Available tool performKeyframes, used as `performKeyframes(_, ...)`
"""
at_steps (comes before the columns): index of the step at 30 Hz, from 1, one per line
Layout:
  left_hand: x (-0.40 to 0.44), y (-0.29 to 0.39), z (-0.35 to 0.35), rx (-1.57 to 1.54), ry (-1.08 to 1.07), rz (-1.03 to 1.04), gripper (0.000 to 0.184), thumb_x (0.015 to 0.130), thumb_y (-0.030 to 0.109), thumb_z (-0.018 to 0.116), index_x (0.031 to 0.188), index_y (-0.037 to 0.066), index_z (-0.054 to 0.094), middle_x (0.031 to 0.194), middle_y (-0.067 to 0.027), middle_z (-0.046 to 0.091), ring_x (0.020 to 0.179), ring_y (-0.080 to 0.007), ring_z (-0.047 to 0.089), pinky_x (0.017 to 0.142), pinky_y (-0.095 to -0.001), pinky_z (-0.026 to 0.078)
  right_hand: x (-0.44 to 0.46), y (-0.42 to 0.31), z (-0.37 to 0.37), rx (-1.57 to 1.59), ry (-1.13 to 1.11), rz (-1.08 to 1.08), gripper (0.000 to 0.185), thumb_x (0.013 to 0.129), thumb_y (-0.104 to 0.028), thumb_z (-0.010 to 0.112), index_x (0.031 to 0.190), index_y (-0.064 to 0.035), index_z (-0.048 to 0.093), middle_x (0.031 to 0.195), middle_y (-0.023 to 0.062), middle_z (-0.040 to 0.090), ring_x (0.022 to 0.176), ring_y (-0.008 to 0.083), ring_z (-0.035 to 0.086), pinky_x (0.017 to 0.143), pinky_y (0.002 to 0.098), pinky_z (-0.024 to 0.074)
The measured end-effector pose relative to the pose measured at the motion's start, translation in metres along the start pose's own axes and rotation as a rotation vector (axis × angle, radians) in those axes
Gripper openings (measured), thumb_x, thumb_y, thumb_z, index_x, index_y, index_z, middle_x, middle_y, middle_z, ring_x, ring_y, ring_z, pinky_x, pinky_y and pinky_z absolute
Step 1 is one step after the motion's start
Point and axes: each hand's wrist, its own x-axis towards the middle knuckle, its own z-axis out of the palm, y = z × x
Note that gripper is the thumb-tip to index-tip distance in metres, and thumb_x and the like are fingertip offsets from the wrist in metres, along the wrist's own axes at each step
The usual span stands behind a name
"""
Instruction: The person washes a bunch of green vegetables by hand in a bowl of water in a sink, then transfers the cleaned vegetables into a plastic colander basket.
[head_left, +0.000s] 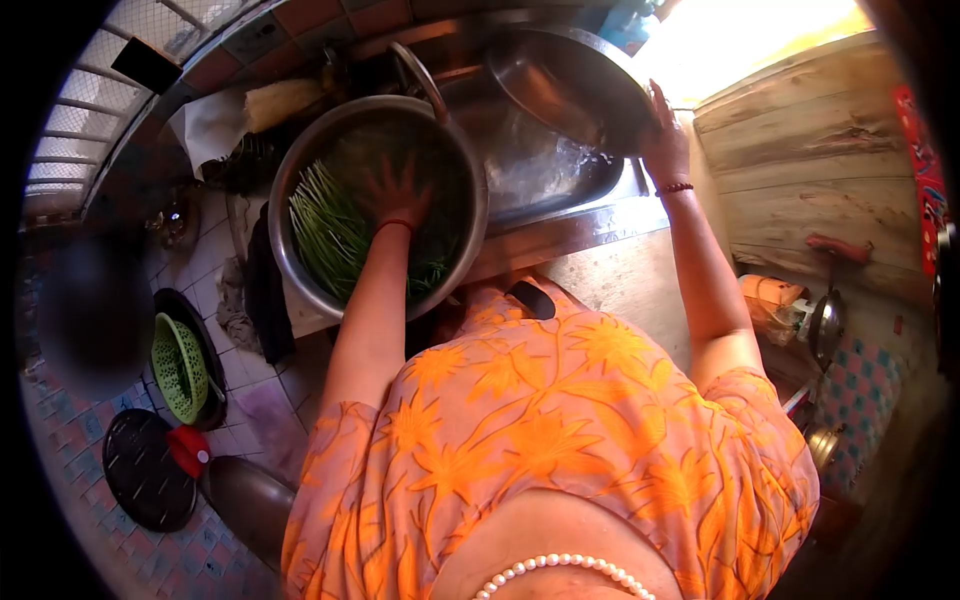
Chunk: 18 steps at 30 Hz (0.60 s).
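Observation:
My left hand lies in a large round metal pot, its fingers spread in the water. Beside that hand, a bundle of long thin green stems fills the pot's left side. My right hand grips the rim of a wide metal basin, which is tilted over the sink. Part of the right hand's grip is hidden behind the rim. Water glints in the sink under the basin.
A curved faucet rises behind the pot. On the floor at left are a green colander, a black round lid and a dark metal vessel. A wooden panel stands at right, with a pan below it.

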Motion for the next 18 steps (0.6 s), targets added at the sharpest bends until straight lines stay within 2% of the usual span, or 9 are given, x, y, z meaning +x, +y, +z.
performKeyframes(4,0.017,-0.009,0.029,-0.116,0.134,0.110,0.069,0.082,0.063,0.046,0.142,0.037,0.027,0.154,-0.0074,0.002,0.139,-0.0417,-0.001,0.103,-0.0685,0.004,-0.004,-0.023,-0.041,-0.059,0.232,-0.163,0.056,0.081,-0.006,0.045,0.136,-0.0197,0.041,0.116,0.0193,0.059,0.097,0.0360,0.061,0.078,0.0415,0.0504)
performKeyframes(5,0.020,-0.011,0.035,-0.116,0.199,0.140,0.068,0.081,0.064,0.046,0.141,0.036,0.030,0.154,-0.0079,0.003,0.139,-0.0419,0.000,0.103,-0.0684,0.003,-0.007,-0.031,-0.053,-0.020,0.259,-0.171,0.051,0.083,-0.007,0.046,0.133,-0.0188,0.046,0.115,0.0184,0.060,0.096,0.0324,0.063,0.078,0.0383,0.0504)
performKeyframes(7,0.024,-0.013,0.041,-0.117,0.329,0.198,0.068,0.080,0.065,0.047,0.139,0.035,0.035,0.153,-0.0089,0.006,0.139,-0.0423,0.001,0.103,-0.0682,0.001,-0.006,-0.040,-0.068,-0.006,0.371,-0.236,0.049,0.084,-0.009,0.047,0.133,-0.0186,0.046,0.113,0.0186,0.061,0.093,0.0308,0.063,0.077,0.0368,0.0504)
performKeyframes(8,0.025,-0.012,0.041,-0.110,0.316,0.188,0.067,0.080,0.065,0.047,0.139,0.035,0.034,0.153,-0.0089,0.006,0.138,-0.0425,0.000,0.103,-0.0682,0.001,-0.006,-0.044,-0.075,0.004,0.425,-0.269,0.049,0.085,-0.009,0.048,0.133,-0.0186,0.047,0.112,0.0188,0.061,0.092,0.0299,0.064,0.076,0.0361,0.0503)
performKeyframes(11,0.023,-0.013,0.041,-0.079,0.268,0.150,0.067,0.080,0.065,0.047,0.139,0.036,0.034,0.153,-0.0089,0.006,0.138,-0.0433,-0.001,0.103,-0.0681,0.000,-0.013,-0.056,-0.093,0.032,0.412,-0.176,0.047,0.086,-0.011,0.049,0.133,-0.0184,0.047,0.108,0.0187,0.063,0.092,0.0280,0.064,0.075,0.0357,0.0505)
performKeyframes(18,0.004,-0.006,0.004,-0.080,0.072,0.054,0.068,0.080,0.064,0.048,0.140,0.039,0.028,0.153,-0.0088,0.005,0.139,-0.0418,0.000,0.104,-0.0677,0.001,-0.021,-0.060,-0.098,-0.025,0.473,-0.217,0.042,0.089,-0.015,0.051,0.132,-0.0148,0.047,0.106,0.0161,0.064,0.093,0.0238,0.064,0.075,0.0346,0.0514)
